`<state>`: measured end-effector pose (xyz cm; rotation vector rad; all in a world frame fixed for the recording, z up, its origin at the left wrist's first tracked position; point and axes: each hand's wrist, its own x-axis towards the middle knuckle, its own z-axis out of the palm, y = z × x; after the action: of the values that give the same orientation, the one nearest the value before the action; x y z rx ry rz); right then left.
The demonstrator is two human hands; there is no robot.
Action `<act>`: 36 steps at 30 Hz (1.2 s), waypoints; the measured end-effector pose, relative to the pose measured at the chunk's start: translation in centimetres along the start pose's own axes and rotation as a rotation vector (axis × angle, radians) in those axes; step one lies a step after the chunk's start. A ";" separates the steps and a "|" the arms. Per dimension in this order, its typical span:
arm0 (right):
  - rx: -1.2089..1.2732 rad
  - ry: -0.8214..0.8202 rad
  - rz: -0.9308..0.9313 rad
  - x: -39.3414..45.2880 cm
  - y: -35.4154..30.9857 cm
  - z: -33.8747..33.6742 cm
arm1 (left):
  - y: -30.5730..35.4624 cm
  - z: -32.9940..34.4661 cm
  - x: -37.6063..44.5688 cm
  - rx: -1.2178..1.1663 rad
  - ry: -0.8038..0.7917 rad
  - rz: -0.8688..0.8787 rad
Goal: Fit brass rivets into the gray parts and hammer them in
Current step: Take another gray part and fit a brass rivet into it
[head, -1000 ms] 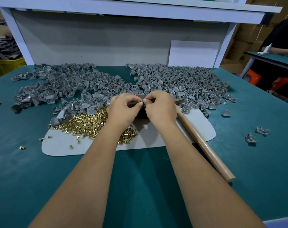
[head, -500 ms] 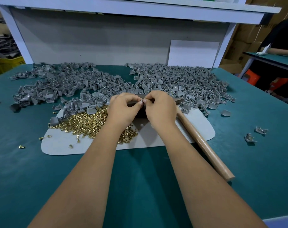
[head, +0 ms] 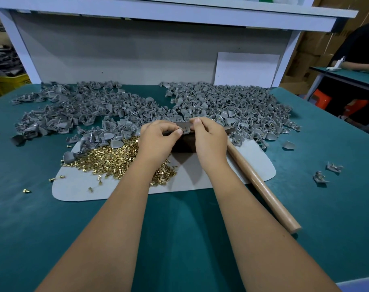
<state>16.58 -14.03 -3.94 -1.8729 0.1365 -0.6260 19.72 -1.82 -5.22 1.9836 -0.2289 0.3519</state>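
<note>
Spreading across the green worktop (head: pixel 179 239), the scene takes its bearings from a pale gray mat (head: pixel 200 175) lying near the middle. Beyond the mat's far edge lie two broad heaps of gray parts (head: pixel 232 104), one to the far left and one to the far right, with a few strays well off to the mat's right. A wooden hammer handle (head: pixel 261 184) crosses the mat's right side, its long axis running from the far centre toward the near right, butt end pointing at the person. A pile of brass rivets (head: pixel 114 159) covers the mat's left half, with a few loose ones scattered off its left edge. At the mat's far middle stands a dark metal block (head: pixel 183 144).

Both hands meet over that block. The left hand (head: pixel 156 142) has its fingers curled, thumb and forefinger pinching a small gray part at the block's top. The right hand (head: pixel 209 140) also has curled fingers, pinching at the same spot, where one small brass rivet (head: pixel 185 128) stands upright, shank pointing up, between the fingertips.

Compared with a second ago, the hands sit in almost the same place; the fingertips have parted slightly, so the upright rivet now shows between them.
</note>
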 end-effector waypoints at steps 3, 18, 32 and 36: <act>0.032 -0.007 0.011 0.1 0.2 0.1 | 0.0 0.0 0.0 -0.028 -0.003 -0.014; -0.137 -0.068 -0.083 0.7 0.3 0.3 | 0.2 -0.1 -0.2 -0.011 -0.024 0.018; -0.252 -0.057 -0.058 0.7 -0.4 0.4 | -0.1 -0.1 -0.1 -0.010 -0.028 0.029; -0.248 -0.043 -0.040 0.8 -0.4 0.6 | -0.1 0.0 -0.2 -0.004 -0.022 0.031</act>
<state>17.47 -13.69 -3.39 -2.1311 0.1546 -0.6179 19.59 -1.79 -5.33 1.9827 -0.2741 0.3499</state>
